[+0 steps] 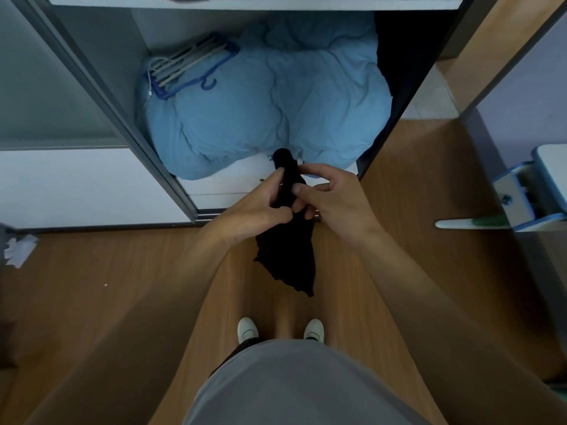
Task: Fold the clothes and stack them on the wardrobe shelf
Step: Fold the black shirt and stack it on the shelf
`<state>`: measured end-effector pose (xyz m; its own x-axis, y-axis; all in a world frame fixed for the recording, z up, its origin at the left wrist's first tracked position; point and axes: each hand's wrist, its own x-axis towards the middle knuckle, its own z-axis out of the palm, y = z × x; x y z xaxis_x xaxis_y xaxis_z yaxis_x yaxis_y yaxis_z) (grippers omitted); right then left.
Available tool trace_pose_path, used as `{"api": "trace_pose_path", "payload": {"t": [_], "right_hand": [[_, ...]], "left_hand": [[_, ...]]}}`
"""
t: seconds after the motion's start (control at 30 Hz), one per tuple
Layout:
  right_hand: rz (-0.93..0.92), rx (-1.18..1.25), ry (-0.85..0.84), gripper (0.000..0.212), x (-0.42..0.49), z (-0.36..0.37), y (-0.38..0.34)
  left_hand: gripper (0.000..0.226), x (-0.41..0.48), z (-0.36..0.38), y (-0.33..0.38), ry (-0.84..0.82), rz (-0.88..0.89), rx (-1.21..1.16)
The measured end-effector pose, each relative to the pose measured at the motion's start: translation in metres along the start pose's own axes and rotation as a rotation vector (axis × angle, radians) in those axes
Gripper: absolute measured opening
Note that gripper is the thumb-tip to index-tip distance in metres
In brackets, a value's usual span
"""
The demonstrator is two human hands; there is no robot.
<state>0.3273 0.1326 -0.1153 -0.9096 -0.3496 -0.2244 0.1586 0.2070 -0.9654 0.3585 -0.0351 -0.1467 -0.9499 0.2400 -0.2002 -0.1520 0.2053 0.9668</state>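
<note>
A small black garment (290,240), bunched into a narrow strip, hangs in the air in front of my waist. Its long axis runs straight away from me: one rounded end pokes out above my fingers toward the wardrobe, and the looser, ragged end droops down toward my feet. I cannot tell what kind of clothing it is.

My left hand (257,207) pinches the strip from the left, thumb and fingertips closed on the cloth. My right hand (331,194) meets it from the right, its fingers (299,189) curled shut on the same stretch of fabric. The two hands touch across the garment, about equally near it, so neither is free.

Beyond my hands stands the open wardrobe. Its lower compartment is nearly filled by a puffy blue duvet (270,102), with a bundle of clothes hangers (190,67) resting on its left side. A white shelf (254,1) crosses the top edge of the view, well above and ahead of the garment; folding looks unfinished, and I judge the piece will have to travel forward and up to reach it.

Below is wooden floor (107,271), with my white shoes (248,329) at the bottom and crumpled white paper (20,250) at far left.
</note>
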Motion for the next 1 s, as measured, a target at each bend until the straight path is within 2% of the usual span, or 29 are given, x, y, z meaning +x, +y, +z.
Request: {"api": "trace_pose_path", "payload": {"t": [0.13,0.2,0.23,0.3,0.37,0.53,0.67,0.77,0.87,0.93,1.0], "right_hand": [[-0.157,-0.262,0.068,0.057,0.001,-0.005,-0.001],[-0.284,-0.379,0.005,0.065,0.001,-0.012,-0.003],[-0.34,-0.435,-0.047,0.062,0.001,-0.015,-0.004],[-0.4,-0.514,-0.11,0.042,0.001,-0.022,-0.005],[-0.377,-0.501,-0.138,0.021,0.001,-0.027,-0.008],[-0.321,-0.41,-0.126,0.015,-0.001,-0.025,-0.011],[-0.304,-0.355,-0.115,0.009,0.0,-0.019,-0.011],[-0.316,-0.342,-0.113,0.008,0.002,-0.014,-0.009],[-0.34,-0.344,-0.104,0.01,0.004,-0.011,-0.01],[-0.363,-0.394,-0.118,0.012,0.006,-0.012,-0.012],[-0.365,-0.503,-0.197,0.014,0.009,-0.017,-0.014]], "left_hand": [[0.048,-0.001,-0.002,0.012,0.04,0.05,0.053],[0.026,-0.002,-0.005,0.017,0.031,0.096,0.126],[0.022,-0.002,-0.006,0.018,0.03,0.113,0.172],[0.021,-0.005,-0.008,0.019,0.058,0.141,0.192],[0.017,-0.01,-0.007,0.02,0.123,0.175,0.169],[0.026,-0.015,-0.006,0.018,0.266,0.26,0.17],[0.017,-0.02,-0.012,0.003,0.293,0.325,0.341],[0.017,-0.022,-0.014,-0.009,0.295,0.317,0.424],[0.006,-0.019,-0.016,-0.026,0.244,0.239,0.497],[0.02,-0.015,-0.018,-0.036,0.193,0.114,0.462],[0.026,-0.014,-0.02,-0.044,0.219,0.03,0.424]]}}
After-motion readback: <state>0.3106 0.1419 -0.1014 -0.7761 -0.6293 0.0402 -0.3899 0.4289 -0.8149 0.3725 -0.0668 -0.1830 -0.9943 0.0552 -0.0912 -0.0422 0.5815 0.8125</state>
